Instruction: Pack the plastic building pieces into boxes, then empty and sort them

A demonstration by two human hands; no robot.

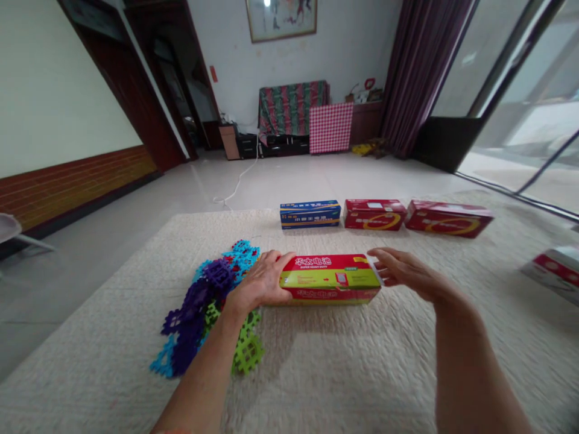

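A long yellow-green and red battery box (332, 278) lies crosswise on the pale cover in front of me. My left hand (265, 280) is wrapped over its left end, thumb on the near side and fingers over the top. At the other end, my right hand (402, 271) has its fingers stretched toward the box's right edge, where a whitish flap shows. Whether those fingertips press on the flap is hard to make out. Left of the box, partly behind my left forearm, is a heap of purple, blue and green plastic lattice building pieces (199, 307).
Beyond the box stand a blue box (310, 215) and two red boxes, one in the middle (374, 215) and one to the right (447, 218). Another red-and-white box (558, 271) sits at the far right. A white cable (239, 181) trails across the floor behind.
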